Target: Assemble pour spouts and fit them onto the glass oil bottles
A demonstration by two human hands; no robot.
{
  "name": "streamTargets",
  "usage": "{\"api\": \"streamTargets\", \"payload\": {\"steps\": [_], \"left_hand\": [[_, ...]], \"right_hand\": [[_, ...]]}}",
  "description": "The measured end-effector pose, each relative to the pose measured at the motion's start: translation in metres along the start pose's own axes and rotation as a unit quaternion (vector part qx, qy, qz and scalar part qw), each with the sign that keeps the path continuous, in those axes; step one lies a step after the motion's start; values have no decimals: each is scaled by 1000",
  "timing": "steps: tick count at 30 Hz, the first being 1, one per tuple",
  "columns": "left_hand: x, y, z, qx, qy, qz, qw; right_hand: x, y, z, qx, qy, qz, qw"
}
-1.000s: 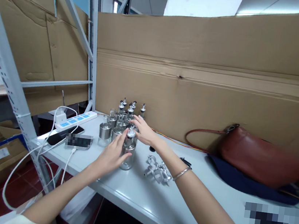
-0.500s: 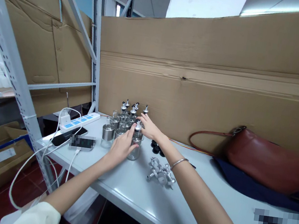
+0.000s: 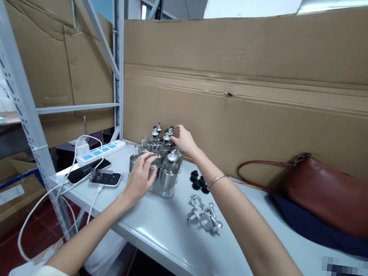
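Note:
A cluster of glass bottles with silver metal bands stands on the white table. The front bottle is upright and has a silver cap with a nozzle. My left hand is just left of it, fingers apart and slightly curled in front of other bottles; contact with them is unclear. My right hand reaches over the back of the cluster, thumb and fingers apart near a black-and-silver bottle top. It hides part of the rear bottles. Loose silver nozzle fittings and several black caps lie to the right.
A power strip and two phones, one a white-edged phone, lie at left with white cables. A brown bag rests on dark blue cloth at right. Cardboard walls the back; a metal shelf post rises at left.
Both hands have come away from the front bottle's silver cap. My left hand drew back to the left and my right hand moved slightly up towards the rear bottles.

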State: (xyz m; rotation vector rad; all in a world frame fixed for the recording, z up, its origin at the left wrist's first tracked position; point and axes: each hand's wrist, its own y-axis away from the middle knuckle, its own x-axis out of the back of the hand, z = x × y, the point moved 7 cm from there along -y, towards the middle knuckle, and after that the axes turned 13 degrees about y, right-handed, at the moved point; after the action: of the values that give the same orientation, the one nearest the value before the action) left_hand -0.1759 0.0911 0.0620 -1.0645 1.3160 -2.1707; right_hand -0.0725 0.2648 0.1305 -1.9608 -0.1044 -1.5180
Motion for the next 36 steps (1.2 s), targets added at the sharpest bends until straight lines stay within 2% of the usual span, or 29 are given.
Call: {"api": "streamTargets", "payload": {"steps": [5, 10, 16, 21, 24, 27, 30, 32, 36], "left_hand": [[-9, 17, -10, 6, -2, -61, 998], [-13, 30, -8, 22, 16, -78, 997], [-16, 36, -6, 27, 35, -106, 993], [-16, 41, -7, 36, 44, -104, 993], [-9, 41, -8, 37, 40, -46, 997], [9, 41, -8, 21, 48, 76, 996], [28, 45, -7, 1, 40, 187, 981], [38, 49, -6, -5, 26, 239, 971], [51, 57, -3, -33, 35, 295, 954]], "right_hand": [[-15, -28, -16, -4, 29, -92, 995], [-19, -32, -21, -18, 59, -105, 993], [-6, -22, -32, -12, 58, -57, 997], [44, -12, -45, 7, 29, 41, 999], [89, 4, -58, 34, 4, 169, 985], [123, 26, -76, 83, -39, 260, 961], [138, 46, -97, 140, -77, 261, 952], [142, 58, -110, 168, -103, 243, 950], [139, 72, -128, 191, -137, 165, 958]]}}
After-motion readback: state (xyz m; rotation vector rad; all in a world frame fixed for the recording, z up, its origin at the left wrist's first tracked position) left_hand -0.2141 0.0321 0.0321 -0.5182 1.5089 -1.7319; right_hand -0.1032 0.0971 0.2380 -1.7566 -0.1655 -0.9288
